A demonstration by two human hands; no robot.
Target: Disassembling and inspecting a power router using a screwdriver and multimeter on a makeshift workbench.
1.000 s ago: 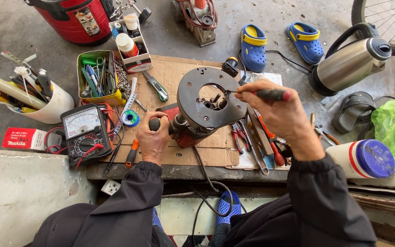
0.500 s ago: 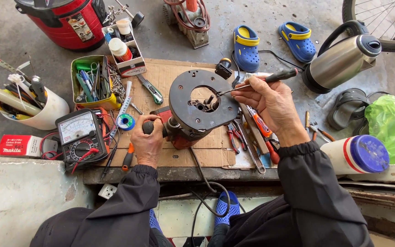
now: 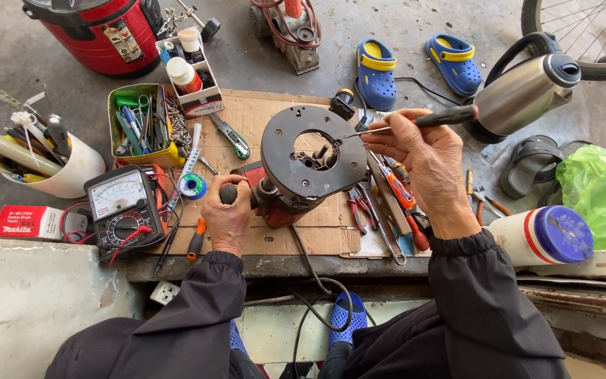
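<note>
Fingers of the right hand [image 3: 422, 158] pinch a slim screwdriver [image 3: 415, 123]; left hand [image 3: 227, 210] grips the router's [image 3: 303, 165] round knob.

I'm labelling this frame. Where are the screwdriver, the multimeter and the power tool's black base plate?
screwdriver [image 3: 447, 116]: head view, on its black handle.
multimeter [image 3: 118, 193]: head view, on its white dial face.
black base plate [image 3: 285, 151]: head view, on the flat left part.

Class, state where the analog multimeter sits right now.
The analog multimeter lies at the workbench's left, beside the left hand and just below the yellow parts tray.

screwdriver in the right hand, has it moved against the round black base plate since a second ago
Yes. The black-handled screwdriver in the right hand has pulled back right; its tip now sits at the round black base plate's rim.
</note>
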